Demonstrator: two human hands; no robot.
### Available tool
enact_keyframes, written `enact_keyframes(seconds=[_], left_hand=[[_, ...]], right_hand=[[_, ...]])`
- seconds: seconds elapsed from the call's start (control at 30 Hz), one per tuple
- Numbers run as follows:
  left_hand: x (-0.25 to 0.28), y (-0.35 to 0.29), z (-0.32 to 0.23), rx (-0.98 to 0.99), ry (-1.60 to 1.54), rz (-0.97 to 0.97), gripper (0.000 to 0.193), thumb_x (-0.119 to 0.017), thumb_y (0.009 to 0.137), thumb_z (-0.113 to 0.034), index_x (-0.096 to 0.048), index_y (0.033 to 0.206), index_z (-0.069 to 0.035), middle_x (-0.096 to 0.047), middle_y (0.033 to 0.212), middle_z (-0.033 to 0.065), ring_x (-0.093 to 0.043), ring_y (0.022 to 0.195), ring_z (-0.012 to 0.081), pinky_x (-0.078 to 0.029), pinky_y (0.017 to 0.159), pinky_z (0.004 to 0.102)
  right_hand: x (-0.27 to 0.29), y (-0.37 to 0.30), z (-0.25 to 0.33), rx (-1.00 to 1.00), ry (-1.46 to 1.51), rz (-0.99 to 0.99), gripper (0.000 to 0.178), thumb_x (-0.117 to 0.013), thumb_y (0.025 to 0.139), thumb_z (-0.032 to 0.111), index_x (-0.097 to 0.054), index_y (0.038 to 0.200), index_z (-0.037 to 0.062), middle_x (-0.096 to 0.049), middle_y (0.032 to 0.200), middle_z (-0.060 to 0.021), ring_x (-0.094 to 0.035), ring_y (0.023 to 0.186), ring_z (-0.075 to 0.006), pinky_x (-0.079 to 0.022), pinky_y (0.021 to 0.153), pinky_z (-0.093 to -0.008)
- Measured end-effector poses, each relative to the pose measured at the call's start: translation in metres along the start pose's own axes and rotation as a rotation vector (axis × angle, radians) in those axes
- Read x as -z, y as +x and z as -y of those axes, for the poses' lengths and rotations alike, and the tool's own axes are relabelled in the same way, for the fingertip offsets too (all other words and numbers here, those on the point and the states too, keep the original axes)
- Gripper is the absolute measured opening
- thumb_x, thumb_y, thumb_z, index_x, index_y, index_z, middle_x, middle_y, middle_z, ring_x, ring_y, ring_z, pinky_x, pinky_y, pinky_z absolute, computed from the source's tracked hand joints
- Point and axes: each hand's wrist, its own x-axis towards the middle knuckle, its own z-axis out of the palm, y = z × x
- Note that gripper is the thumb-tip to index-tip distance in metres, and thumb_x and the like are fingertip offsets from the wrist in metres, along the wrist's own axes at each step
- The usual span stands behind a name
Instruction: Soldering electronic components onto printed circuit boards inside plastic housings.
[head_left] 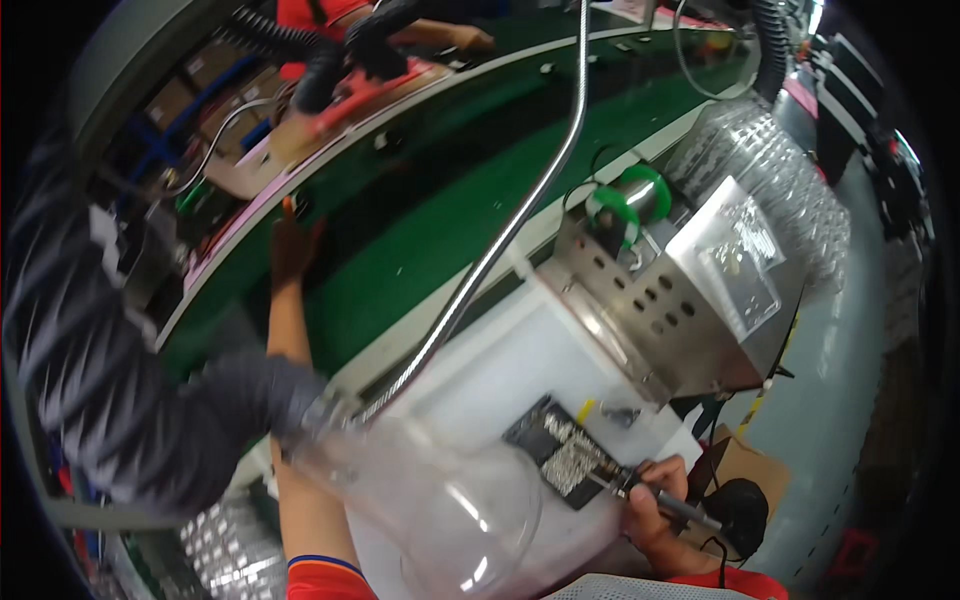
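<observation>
Right hand (pixel 650 497) low at the lower right, fingers curled tight around a dark pen-shaped tool (pixel 672 507), its tip set on the near corner of a black circuit board (pixel 565 452). Board flat on a white work surface (pixel 520 365), near its front edge, just below a perforated steel housing (pixel 665 310) with green-rimmed spools (pixel 630 205) behind it. Left hand (pixel 291 243) stretched far out to the upper left, fingers loosely spread, over the edge of the green conveyor belt (pixel 440 190); probably touching the belt rim, though blurred and hard to be sure. Clear plastic hood (pixel 450 510) in the foreground, on the end of a bent metal gooseneck (pixel 510 225), partly over the left forearm. Another person's black-gloved hand (pixel 372 45) at the top, resting on a red-topped piece on the far side of the belt.
</observation>
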Motion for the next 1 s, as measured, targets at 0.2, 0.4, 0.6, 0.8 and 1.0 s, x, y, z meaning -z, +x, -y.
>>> enact_keyframes(seconds=[0.2,0.4,0.6,0.8,1.0], left_hand=[[-0.029,0.039,0.008,0.101,0.114,0.164,0.074,-0.066,0.083,-0.052,-0.045,0.134,-0.002,-0.053,0.128,0.0255,-0.054,0.115,0.0403,-0.043,0.097,0.0466],[0.029,-0.011,0.015,-0.089,0.019,0.071,0.073,-0.066,0.084,-0.051,-0.046,0.133,-0.001,-0.053,0.127,0.026,-0.054,0.115,0.0401,-0.043,0.098,0.0468],[0.149,-0.19,0.02,-0.235,0.184,-0.133,0.051,-0.072,0.08,-0.03,-0.055,0.118,-0.001,-0.059,0.12,0.0207,-0.058,0.108,0.0368,-0.046,0.092,0.0454],[0.248,-0.384,-0.01,0.189,-0.345,-0.063,0.053,-0.081,0.07,-0.02,-0.057,0.112,0.003,-0.061,0.104,0.0204,-0.059,0.099,0.0338,-0.049,0.086,0.0376],[0.248,-0.496,-0.066,0.265,-0.549,-0.045,0.063,-0.079,0.071,-0.013,-0.049,0.124,0.003,-0.051,0.114,0.0178,-0.056,0.103,0.0334,-0.047,0.089,0.0371]], right_hand=[[0.001,-0.001,-0.003,-0.038,0.0,-0.014,0.038,-0.071,0.08,0.024,-0.04,0.092,0.0052,-0.05,0.073,-0.0072,-0.046,0.066,-0.0129,-0.04,0.065,-0.027],[-0.001,0.001,0.002,0.057,-0.026,-0.019,0.033,-0.065,0.079,0.022,-0.038,0.087,0.0054,-0.04,0.075,-0.0051,-0.043,0.069,-0.0129,-0.037,0.065,-0.0253],[0.0,0.0,-0.006,0.103,0.157,0.067,0.017,-0.054,0.084,0.009,-0.04,0.091,0.0054,-0.041,0.079,-0.005,-0.043,0.068,-0.0112,-0.038,0.056,-0.0227],[0.001,-0.002,-0.008,0.133,0.233,0.069,0.012,-0.056,0.089,0.01,-0.044,0.093,0.0057,-0.042,0.07,-0.0026,-0.036,0.055,-0.0083,-0.029,0.048,-0.0222],[0.01,-0.023,-0.003,0.221,0.29,0.146,0.013,-0.054,0.091,0.013,-0.043,0.092,0.0057,-0.042,0.069,-0.0034,-0.036,0.054,-0.0092,-0.03,0.048,-0.0235]])
